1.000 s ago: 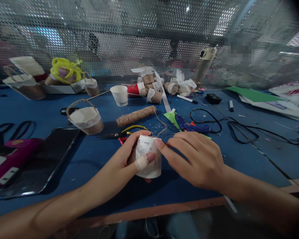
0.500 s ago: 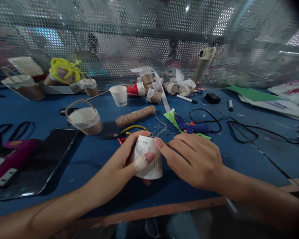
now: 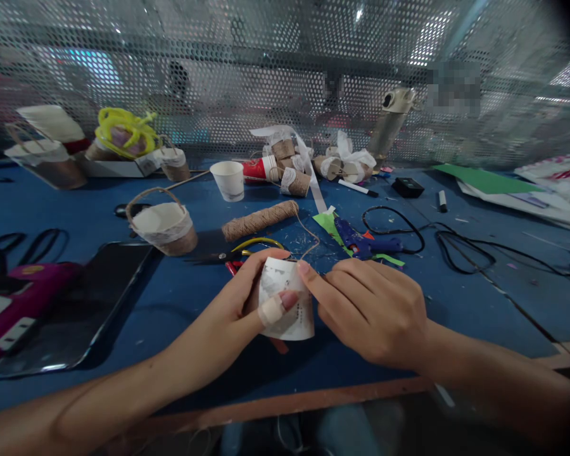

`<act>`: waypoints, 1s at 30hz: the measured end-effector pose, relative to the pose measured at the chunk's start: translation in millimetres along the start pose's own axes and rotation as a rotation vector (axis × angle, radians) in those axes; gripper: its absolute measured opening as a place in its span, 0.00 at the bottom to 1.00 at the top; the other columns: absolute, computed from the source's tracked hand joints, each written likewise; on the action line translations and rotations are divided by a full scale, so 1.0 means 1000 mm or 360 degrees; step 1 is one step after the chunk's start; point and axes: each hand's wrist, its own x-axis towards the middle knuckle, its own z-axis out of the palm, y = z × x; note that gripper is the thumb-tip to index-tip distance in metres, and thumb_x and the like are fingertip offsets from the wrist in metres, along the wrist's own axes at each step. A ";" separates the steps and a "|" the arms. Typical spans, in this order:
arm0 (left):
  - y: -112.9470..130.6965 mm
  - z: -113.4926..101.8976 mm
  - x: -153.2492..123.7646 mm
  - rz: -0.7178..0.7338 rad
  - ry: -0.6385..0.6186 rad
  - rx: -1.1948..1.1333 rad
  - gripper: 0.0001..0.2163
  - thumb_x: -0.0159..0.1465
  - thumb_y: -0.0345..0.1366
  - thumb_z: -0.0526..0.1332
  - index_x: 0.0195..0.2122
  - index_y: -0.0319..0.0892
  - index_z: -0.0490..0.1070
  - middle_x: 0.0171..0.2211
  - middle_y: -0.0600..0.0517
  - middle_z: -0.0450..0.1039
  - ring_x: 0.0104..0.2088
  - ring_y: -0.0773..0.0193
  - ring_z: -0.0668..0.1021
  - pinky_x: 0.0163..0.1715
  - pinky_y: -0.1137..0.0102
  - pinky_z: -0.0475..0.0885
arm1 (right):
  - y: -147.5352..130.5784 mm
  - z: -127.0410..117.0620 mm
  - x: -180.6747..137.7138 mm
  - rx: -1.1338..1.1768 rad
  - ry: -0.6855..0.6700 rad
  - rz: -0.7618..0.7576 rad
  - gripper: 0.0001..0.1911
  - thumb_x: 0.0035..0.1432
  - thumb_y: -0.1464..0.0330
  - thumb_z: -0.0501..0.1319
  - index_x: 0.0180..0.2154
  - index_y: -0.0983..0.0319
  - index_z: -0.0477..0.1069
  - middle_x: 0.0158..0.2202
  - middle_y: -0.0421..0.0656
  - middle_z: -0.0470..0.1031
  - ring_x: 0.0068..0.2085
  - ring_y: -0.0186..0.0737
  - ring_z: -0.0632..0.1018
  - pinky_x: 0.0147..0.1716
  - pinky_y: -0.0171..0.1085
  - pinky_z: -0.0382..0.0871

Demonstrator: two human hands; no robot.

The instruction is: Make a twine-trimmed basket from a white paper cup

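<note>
Paper cup (image 3: 295,321) partly behind thumb (image 3: 270,310)

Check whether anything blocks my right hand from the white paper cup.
Nothing visible does: your right hand appears to touch the upper edge of the white paper cup. A twine strand reaches toward that edge beside your fingers; whether it passes underneath them cannot be told.

Held cup (image 3: 291,322): small dark print, illegible.
Standing cup (image 3: 228,182), toward the table's (image 3: 465,310) far edge: faint grey marks, illegible.
Readable words, numbers, brands: none.
</note>
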 end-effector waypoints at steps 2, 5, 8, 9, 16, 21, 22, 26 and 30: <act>-0.001 0.000 0.000 0.0010 -0.0007 0.0000 0.19 0.68 0.45 0.64 0.56 0.51 0.61 0.41 0.54 0.71 0.35 0.62 0.80 0.28 0.71 0.84 | -0.001 0.000 0.000 -0.0004 -0.0004 -0.0003 0.18 0.61 0.74 0.64 0.53 0.72 0.73 0.31 0.43 0.80 0.31 0.42 0.78 0.26 0.43 0.68; -0.004 -0.001 0.001 0.0009 -0.0006 0.0003 0.19 0.69 0.44 0.64 0.57 0.52 0.60 0.41 0.55 0.72 0.34 0.64 0.80 0.28 0.72 0.84 | -0.001 -0.001 -0.001 -0.0004 -0.0007 -0.0003 0.18 0.62 0.74 0.63 0.53 0.73 0.73 0.31 0.43 0.80 0.30 0.42 0.78 0.26 0.42 0.67; -0.005 -0.002 0.001 0.0012 0.0002 -0.0001 0.19 0.69 0.43 0.64 0.57 0.52 0.60 0.41 0.56 0.72 0.34 0.64 0.80 0.28 0.73 0.84 | 0.002 -0.001 -0.003 0.0008 -0.0025 -0.0006 0.16 0.62 0.73 0.64 0.52 0.70 0.74 0.31 0.42 0.80 0.31 0.42 0.78 0.27 0.42 0.67; -0.005 -0.002 0.001 0.0029 -0.0008 -0.0001 0.19 0.69 0.43 0.64 0.57 0.52 0.60 0.41 0.56 0.72 0.35 0.64 0.80 0.28 0.73 0.83 | 0.003 -0.001 -0.003 0.0009 -0.0026 -0.0009 0.16 0.62 0.73 0.64 0.52 0.69 0.75 0.31 0.42 0.80 0.32 0.42 0.78 0.27 0.41 0.67; 0.001 0.000 -0.001 -0.0022 -0.0068 -0.0020 0.20 0.68 0.45 0.64 0.58 0.50 0.59 0.39 0.55 0.71 0.32 0.65 0.79 0.27 0.73 0.83 | 0.011 -0.004 -0.001 0.0041 0.0029 -0.0019 0.16 0.63 0.74 0.65 0.53 0.66 0.74 0.28 0.39 0.78 0.30 0.40 0.76 0.26 0.40 0.65; 0.000 -0.001 0.000 -0.0019 -0.0093 -0.0019 0.21 0.68 0.46 0.64 0.58 0.50 0.59 0.40 0.54 0.70 0.35 0.64 0.78 0.27 0.73 0.83 | 0.012 -0.006 0.000 0.0042 0.0020 -0.0025 0.14 0.63 0.74 0.65 0.51 0.64 0.75 0.27 0.40 0.79 0.29 0.39 0.76 0.25 0.39 0.63; 0.000 -0.001 0.000 -0.0021 -0.0095 -0.0020 0.21 0.68 0.45 0.64 0.58 0.50 0.59 0.40 0.54 0.70 0.35 0.64 0.78 0.27 0.73 0.83 | 0.012 -0.006 0.000 0.0045 0.0020 -0.0026 0.14 0.63 0.74 0.65 0.51 0.64 0.75 0.27 0.40 0.79 0.29 0.39 0.76 0.25 0.39 0.63; -0.002 -0.001 0.000 -0.0026 -0.0100 -0.0027 0.21 0.69 0.45 0.64 0.58 0.51 0.58 0.41 0.54 0.69 0.37 0.64 0.79 0.27 0.74 0.83 | 0.012 -0.006 0.000 0.0099 0.0026 -0.0003 0.13 0.63 0.74 0.64 0.50 0.64 0.75 0.27 0.40 0.78 0.28 0.40 0.75 0.25 0.40 0.63; -0.003 -0.001 -0.001 -0.0004 -0.0119 -0.0053 0.20 0.69 0.44 0.64 0.57 0.52 0.59 0.42 0.55 0.69 0.38 0.63 0.79 0.28 0.75 0.83 | 0.014 -0.006 -0.001 0.0225 -0.0007 0.0054 0.15 0.64 0.76 0.62 0.52 0.63 0.74 0.27 0.40 0.77 0.29 0.40 0.74 0.26 0.40 0.64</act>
